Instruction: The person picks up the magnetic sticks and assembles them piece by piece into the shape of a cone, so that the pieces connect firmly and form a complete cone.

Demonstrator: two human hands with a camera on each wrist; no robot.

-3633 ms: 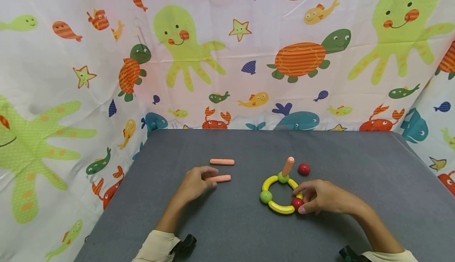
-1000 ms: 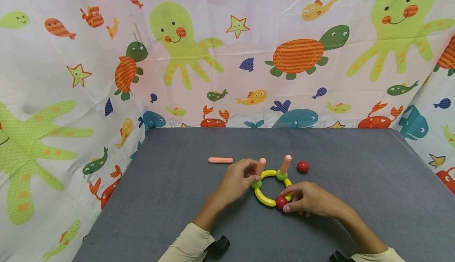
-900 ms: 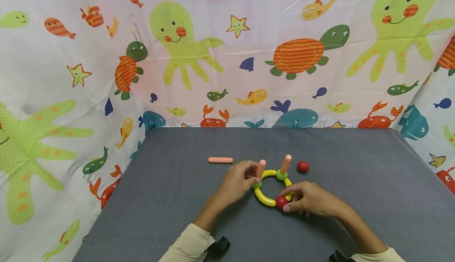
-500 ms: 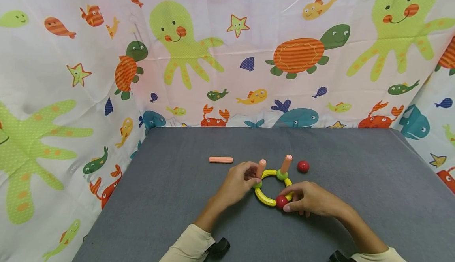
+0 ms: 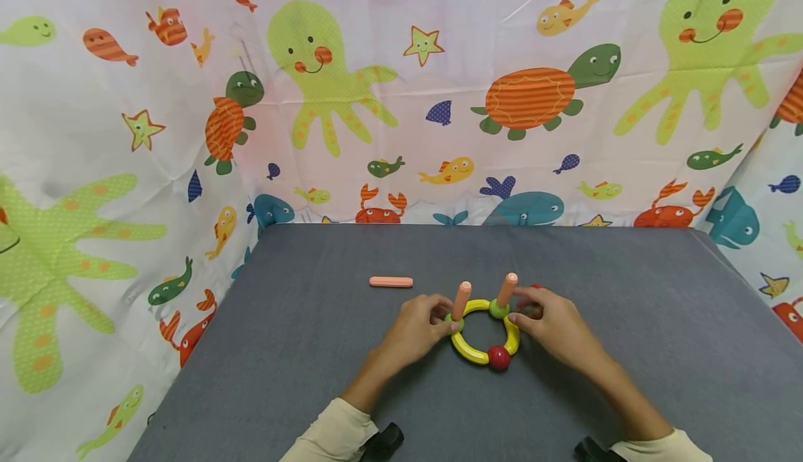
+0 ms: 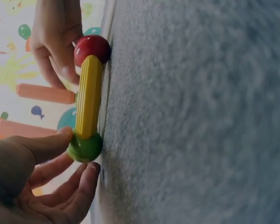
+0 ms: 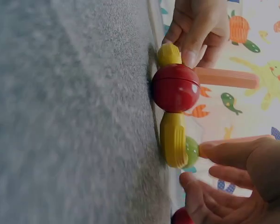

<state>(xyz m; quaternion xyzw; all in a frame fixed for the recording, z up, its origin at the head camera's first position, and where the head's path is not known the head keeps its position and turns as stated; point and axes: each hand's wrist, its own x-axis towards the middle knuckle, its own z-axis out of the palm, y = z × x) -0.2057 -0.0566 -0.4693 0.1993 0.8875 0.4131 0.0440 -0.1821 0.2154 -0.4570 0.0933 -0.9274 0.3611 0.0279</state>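
Observation:
A toy ring of curved yellow bars (image 5: 469, 352) and balls lies on the cloth. One red ball (image 5: 499, 357) sits at its near side. Two peach rods stand on its green balls, the left rod (image 5: 461, 300) and the right rod (image 5: 507, 289). My left hand (image 5: 415, 328) holds the left green ball (image 6: 86, 147) between thumb and fingers, at the foot of the left rod. My right hand (image 5: 560, 324) is at the back right green ball (image 7: 192, 151); its thumb tip meets the ball in the right wrist view, while the other fingers are spread apart from it.
Another peach rod (image 5: 391, 281) lies flat behind my left hand. A loose red ball (image 5: 537, 286) is mostly hidden behind my right hand. Grey cloth (image 5: 314, 260) covers the table, and a curtain (image 5: 401, 99) with sea animals hangs at its back edge.
My left hand has brought a peach rod from the cloth to the left green ball, where it stands upright. My right hand has left the ring's red ball and moved back to the green one.

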